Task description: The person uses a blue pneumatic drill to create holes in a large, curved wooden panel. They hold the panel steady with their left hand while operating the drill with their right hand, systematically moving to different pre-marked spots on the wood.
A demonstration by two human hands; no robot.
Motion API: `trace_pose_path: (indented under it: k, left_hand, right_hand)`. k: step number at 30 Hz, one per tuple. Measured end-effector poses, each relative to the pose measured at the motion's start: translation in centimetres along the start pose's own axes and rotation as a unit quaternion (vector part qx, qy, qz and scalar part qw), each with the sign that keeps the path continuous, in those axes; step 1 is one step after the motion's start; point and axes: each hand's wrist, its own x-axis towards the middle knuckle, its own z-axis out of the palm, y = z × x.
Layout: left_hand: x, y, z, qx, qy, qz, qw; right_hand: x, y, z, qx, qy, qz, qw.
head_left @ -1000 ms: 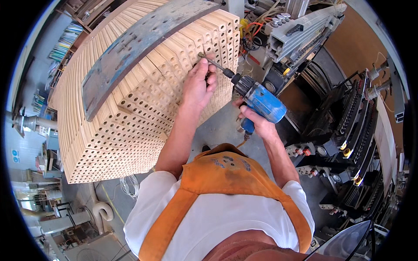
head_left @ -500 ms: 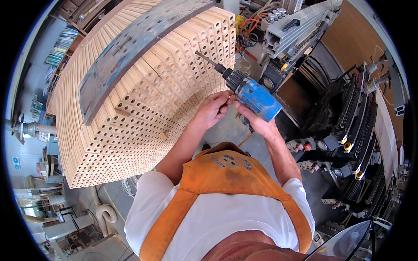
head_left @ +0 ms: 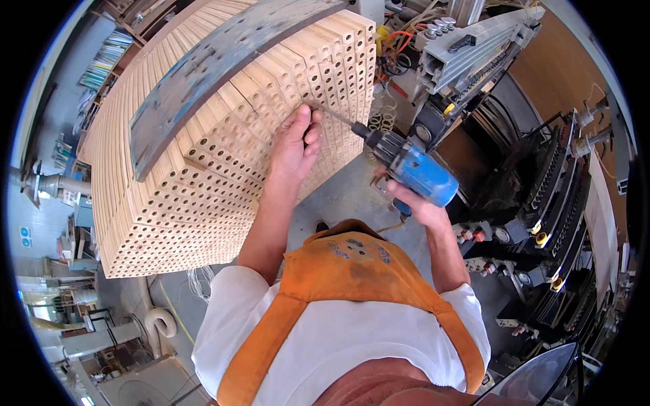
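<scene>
My right hand point(head_left: 416, 201) grips a blue cordless drill point(head_left: 423, 172) with a black chuck, held just off the end of a large wooden stack point(head_left: 223, 196). Its long thin bit point(head_left: 335, 115) points up and left toward the stack. Beside the bit's tip, my left hand point(head_left: 298, 139) is closed in a pinch against the stack's face. Whatever it pinches, if anything, is hidden by the fingers. Rows of round holes cover this face; many have dark rings in them, while others near the top look pale and bare.
A worn blue-grey curved-looking plate point(head_left: 217, 74) lies across the top of the stack. To the right stands black machinery point(head_left: 535, 183) with gauges and yellow parts. An aluminium profile point(head_left: 467, 51) and coiled hoses point(head_left: 386, 118) sit behind the drill. A beige hose point(head_left: 161, 321) lies on the floor at left.
My left hand has left the drill and moved up and left to the stack's face. My right hand has shifted the drill slightly right and down.
</scene>
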Motion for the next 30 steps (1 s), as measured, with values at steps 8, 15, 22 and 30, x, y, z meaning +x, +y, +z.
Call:
trace_pose_path:
  k: [8, 15, 22, 30]
  left_hand:
    - [-0.2, 0.9, 0.3, 0.167, -0.079, -0.043, 0.982]
    - [1.2, 0.8, 2.0, 0.085, -0.027, -0.006, 0.996]
    - [0.9, 0.0, 2.0, 0.046, -0.003, -0.005, 0.999]
    - [1.7, -1.0, 1.8, -0.075, -0.029, 0.006, 0.997]
  right_hand:
    - [-0.5, -0.2, -3.2, 0.103, -0.067, 0.061, 0.991]
    - [0.0, 0.4, 0.4, 0.01, 0.016, 0.059, 0.998]
    - [2.0, 0.2, 2.8, 0.022, 0.024, 0.048, 0.998]
    - [2.1, -0.6, 3.3, 0.137, 0.038, 0.096, 0.985]
